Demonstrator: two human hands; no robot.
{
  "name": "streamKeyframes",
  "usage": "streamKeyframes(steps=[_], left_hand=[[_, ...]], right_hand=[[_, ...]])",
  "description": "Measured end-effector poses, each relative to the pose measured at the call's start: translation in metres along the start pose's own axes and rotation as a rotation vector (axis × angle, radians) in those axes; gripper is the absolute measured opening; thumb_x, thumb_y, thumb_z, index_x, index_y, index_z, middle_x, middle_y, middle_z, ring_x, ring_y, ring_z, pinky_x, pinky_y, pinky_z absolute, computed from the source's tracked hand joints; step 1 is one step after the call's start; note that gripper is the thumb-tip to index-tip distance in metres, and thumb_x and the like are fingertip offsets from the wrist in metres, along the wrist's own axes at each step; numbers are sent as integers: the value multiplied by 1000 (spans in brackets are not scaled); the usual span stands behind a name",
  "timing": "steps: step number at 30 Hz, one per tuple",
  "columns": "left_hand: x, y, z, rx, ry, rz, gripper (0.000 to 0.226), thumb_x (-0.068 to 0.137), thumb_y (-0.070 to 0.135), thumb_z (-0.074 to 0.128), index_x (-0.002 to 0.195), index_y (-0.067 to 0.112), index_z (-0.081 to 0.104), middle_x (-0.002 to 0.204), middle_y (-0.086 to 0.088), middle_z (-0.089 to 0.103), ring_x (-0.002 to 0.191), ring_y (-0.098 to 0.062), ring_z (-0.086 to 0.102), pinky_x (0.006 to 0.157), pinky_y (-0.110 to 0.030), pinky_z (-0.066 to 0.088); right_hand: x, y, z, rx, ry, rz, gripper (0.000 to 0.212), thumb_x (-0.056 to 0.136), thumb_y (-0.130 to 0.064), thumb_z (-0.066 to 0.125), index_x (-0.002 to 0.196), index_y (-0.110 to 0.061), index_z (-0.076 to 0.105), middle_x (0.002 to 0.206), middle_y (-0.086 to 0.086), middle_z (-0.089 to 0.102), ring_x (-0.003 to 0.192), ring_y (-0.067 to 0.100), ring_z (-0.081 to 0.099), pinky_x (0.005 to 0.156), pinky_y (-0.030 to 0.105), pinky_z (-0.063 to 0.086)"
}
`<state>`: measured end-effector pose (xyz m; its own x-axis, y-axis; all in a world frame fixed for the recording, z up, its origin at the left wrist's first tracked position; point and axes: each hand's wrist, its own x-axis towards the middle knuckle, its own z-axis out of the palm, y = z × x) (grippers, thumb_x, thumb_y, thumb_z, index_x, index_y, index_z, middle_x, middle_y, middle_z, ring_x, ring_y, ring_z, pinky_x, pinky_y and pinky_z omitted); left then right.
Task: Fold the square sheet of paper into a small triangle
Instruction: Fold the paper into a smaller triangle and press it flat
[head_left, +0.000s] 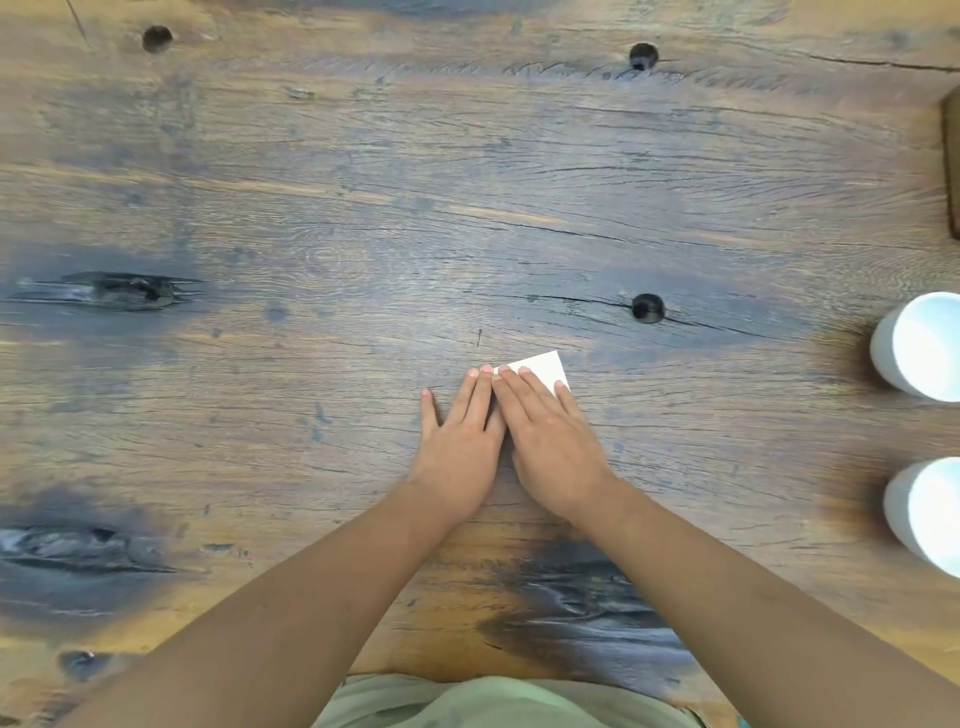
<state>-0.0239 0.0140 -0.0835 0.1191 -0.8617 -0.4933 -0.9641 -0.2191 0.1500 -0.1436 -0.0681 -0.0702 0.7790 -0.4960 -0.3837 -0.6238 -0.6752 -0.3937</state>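
1. The right hand (550, 441) lies flat, palm down with fingers straight, and presses on the folded white paper (544, 368) without gripping it.
2. The left hand (460, 447) lies flat against it, fingers straight; whether paper lies beneath it cannot be told.
3. A white corner of the paper pokes out beyond the right fingertips.
4. Under both hands is the wooden table (311, 218).
5. Well off to the right stand a near white cup (930, 512) and a far white cup (919, 345).

Folded white paper (543, 370) pressed flat on wooden table (311, 208) by both hands

Left hand (460, 447) and right hand (545, 436) are laid side by side, fingers straight, touching; most of the paper is covered. Two white cups (919, 345) are seen at the right edge, well apart
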Motion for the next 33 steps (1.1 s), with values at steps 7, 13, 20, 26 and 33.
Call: streamKeyframes(steps=[7,13,20,26,33], left_hand=[[0,3,-1,-11,8,-25,72,99,24,42,155,20,-4,164,-9,-10,151,-24,-11,115,-67,7],[-2,2,0,-11,8,-26,81,93,27,47,156,19,-3,164,-11,-9,151,-24,-9,113,-67,8],[-2,2,-2,-4,13,-20,77,95,31,43,156,19,-3,164,-11,-6,151,-25,-5,115,-68,9],[-6,11,-11,60,7,-41,79,95,37,45,156,17,0,161,-18,6,149,-31,3,114,-69,8],[-14,25,-18,88,47,-75,71,92,39,46,153,13,20,136,-16,38,130,-33,33,113,-67,13]], right_hand=[[1,6,-3,-62,-19,72,79,90,-14,50,156,-19,8,166,-4,5,152,18,0,122,52,6],[0,31,-10,-70,-6,135,76,90,-13,46,156,-16,8,166,-1,6,153,19,2,122,52,5],[-11,56,-15,-97,-38,125,79,93,-28,47,157,-19,1,166,-6,-2,152,16,-3,122,51,7],[-10,48,-22,-84,-37,91,82,91,-41,46,157,-16,4,166,0,3,152,22,1,123,51,9],[-21,33,-15,-150,-4,12,73,90,-29,52,154,-13,22,164,6,15,152,28,6,123,51,6]])
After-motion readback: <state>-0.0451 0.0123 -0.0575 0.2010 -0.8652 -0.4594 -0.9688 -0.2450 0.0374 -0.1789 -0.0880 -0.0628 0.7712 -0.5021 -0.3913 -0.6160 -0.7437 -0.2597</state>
